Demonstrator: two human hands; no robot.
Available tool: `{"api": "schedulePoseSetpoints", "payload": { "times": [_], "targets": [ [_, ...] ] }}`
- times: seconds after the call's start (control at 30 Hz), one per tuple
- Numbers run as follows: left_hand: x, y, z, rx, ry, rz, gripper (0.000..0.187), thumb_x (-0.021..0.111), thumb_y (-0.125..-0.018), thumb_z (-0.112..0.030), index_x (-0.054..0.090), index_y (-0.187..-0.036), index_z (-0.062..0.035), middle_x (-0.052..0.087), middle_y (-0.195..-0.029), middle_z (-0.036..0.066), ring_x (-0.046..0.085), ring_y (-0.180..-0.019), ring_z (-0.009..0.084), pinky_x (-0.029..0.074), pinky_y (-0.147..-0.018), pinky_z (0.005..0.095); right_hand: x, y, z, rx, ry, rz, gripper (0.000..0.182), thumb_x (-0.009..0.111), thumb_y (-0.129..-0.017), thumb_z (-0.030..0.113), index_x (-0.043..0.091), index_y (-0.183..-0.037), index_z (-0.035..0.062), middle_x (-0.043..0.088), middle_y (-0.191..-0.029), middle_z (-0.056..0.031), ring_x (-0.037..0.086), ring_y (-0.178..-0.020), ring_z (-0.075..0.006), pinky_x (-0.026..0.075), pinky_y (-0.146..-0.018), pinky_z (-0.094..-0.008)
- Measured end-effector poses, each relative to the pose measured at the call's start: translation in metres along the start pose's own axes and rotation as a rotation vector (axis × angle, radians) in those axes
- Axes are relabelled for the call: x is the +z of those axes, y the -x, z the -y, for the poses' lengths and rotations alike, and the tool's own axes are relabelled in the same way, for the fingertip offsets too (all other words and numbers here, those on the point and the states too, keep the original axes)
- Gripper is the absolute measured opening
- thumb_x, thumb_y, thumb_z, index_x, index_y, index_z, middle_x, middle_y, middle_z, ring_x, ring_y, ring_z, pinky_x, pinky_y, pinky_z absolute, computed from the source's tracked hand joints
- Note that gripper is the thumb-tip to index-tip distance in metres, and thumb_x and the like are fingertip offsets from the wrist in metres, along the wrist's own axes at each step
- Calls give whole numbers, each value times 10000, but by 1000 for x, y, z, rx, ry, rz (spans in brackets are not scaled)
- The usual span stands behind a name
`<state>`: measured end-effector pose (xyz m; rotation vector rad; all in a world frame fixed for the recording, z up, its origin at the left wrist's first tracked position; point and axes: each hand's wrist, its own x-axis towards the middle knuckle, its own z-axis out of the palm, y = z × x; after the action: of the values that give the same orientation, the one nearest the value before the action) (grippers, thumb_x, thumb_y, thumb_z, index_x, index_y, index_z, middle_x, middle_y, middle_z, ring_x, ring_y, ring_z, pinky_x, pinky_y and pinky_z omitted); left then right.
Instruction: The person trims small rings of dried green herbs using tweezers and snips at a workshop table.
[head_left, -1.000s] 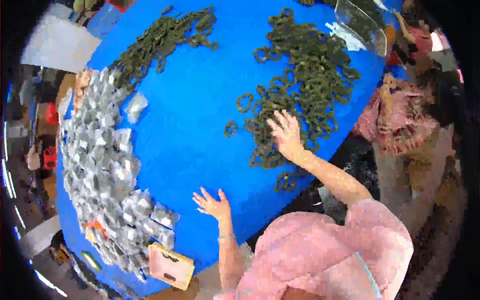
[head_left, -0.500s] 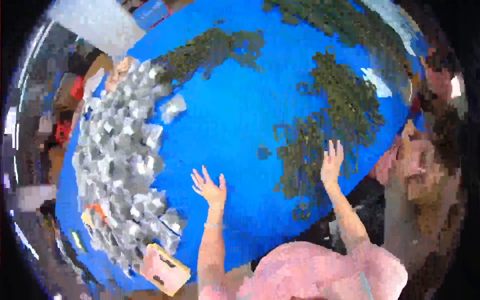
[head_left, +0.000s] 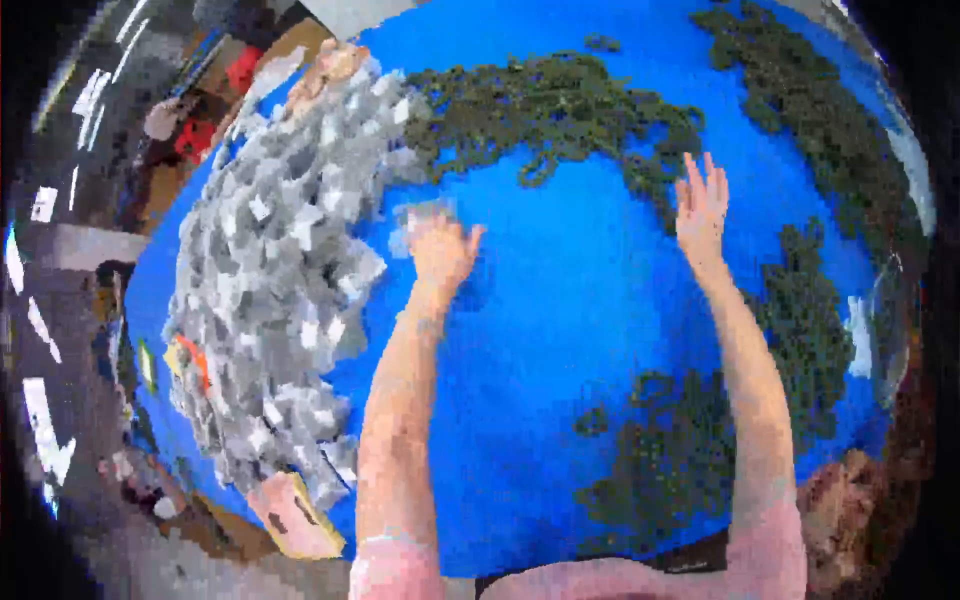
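My left hand (head_left: 442,250) is over a small grey-white piece (head_left: 425,213) on the blue surface. Its thumb sticks out to the right, and the blurred fingertips do not show whether they grip the piece. Left of this hand lies a big heap of grey and white pieces (head_left: 270,240). My right hand (head_left: 705,210) is open with fingers spread, at the right end of a band of dark green, ring-like pieces (head_left: 560,105). Nothing shows in its palm.
More dark green pieces lie at the lower right (head_left: 670,460) and along the far right edge (head_left: 800,90). A pink and yellow block (head_left: 295,515) is at the heap's near end. Another person's hand (head_left: 325,70) is at its far end.
My view has shifted. Both hands have moved forward, the left from bare blue surface to the lone grey-white piece, the right from the right-hand green pieces to the far green band.
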<state>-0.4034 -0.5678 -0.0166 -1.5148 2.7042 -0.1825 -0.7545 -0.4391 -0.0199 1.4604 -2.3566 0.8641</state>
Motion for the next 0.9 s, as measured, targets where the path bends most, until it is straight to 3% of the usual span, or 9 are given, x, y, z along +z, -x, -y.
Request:
{"api": "schedulePoseSetpoints", "payload": {
  "times": [0.1, 0.23, 0.37, 0.43, 0.53, 0.73, 0.77, 0.83, 0.9],
  "targets": [
    [-4, -50, 37, -112, -157, -201, 471, 486, -884, -443, 679, -810, -19, 632, -1058, 165, 545, -837, 268, 378, -791, 421, 40, -48, -35, -72, 117, -90, 383, 472, -959, 299, 505, -1317, 168, 397, -1421, -155, 331, -1302, -418, 296, -1053, -508],
    [22, -127, 62, -171, 285, -556, 646, 540, -827, -574, 553, -1182, -34, 501, -1270, 231, 482, -1095, 376, 395, -920, 452, 88, -109, -107, -5, 249, -68, 493, 384, -953, 461, 492, -1335, 168, 419, -1418, -107, 360, -1279, -418, 293, -1066, -491],
    [42, -200, 58, -313, 653, -425, 880, 573, -669, -731, 474, -1335, -164, 370, -1400, 229, 321, -1278, 416, 287, -1000, 584, 114, -149, -163, 159, 40, 57, 537, 376, -936, 513, 549, -1288, 146, 519, -1338, -90, 466, -1237, -292, 341, -1049, -414],
    [36, -216, 40, -318, 731, -425, 832, 600, -651, -695, 530, -1295, -173, 404, -1382, 209, 333, -1266, 405, 286, -982, 601, 123, -146, -148, 132, -155, 95, 533, 389, -948, 489, 530, -1302, 115, 512, -1345, -89, 462, -1243, -268, 339, -1046, -374],
    [19, -220, -13, -335, 667, -26, 676, 610, -710, -586, 616, -1217, -138, 456, -1372, 148, 361, -1283, 377, 345, -1009, 467, 138, -139, -106, 99, -454, 135, 532, 409, -967, 452, 501, -1323, 68, 502, -1355, -86, 455, -1252, -232, 337, -1042, -315],
    [13, -203, -67, -81, 373, 136, 805, 581, -680, -648, 519, -1310, -150, 373, -1410, 199, 332, -1280, 399, 301, -983, 602, 189, -123, -55, -265, -518, 201, 456, 385, -988, 363, 479, -1340, 89, 453, -1373, -155, 415, -1264, -327, 306, -1060, -355],
    [18, -194, -71, -85, 374, 129, 805, 581, -680, -648, 519, -1310, -150, 373, -1410, 199, 332, -1280, 399, 301, -983, 602, 184, -128, -49, -273, -520, 198, 456, 385, -988, 363, 479, -1340, 89, 453, -1373, -155, 415, -1264, -327, 306, -1060, -355],
    [38, -162, -78, 5, 440, -308, 618, 634, -639, -534, 656, -1144, -179, 472, -1335, 154, 360, -1235, 369, 318, -933, 577, 163, -89, -22, -135, -561, 174, 450, 399, -986, 355, 492, -1322, 70, 465, -1368, -140, 432, -1250, -309, 329, -1040, -348],
    [31, -128, -84, -29, 439, -318, 520, 644, -658, -483, 699, -1077, -181, 489, -1344, 91, 388, -1252, 329, 363, -941, 486, 129, -37, 25, 9, -599, 163, 444, 413, -984, 346, 506, -1303, 52, 477, -1362, -125, 448, -1237, -291, 352, -1021, -341]
  ]
}}
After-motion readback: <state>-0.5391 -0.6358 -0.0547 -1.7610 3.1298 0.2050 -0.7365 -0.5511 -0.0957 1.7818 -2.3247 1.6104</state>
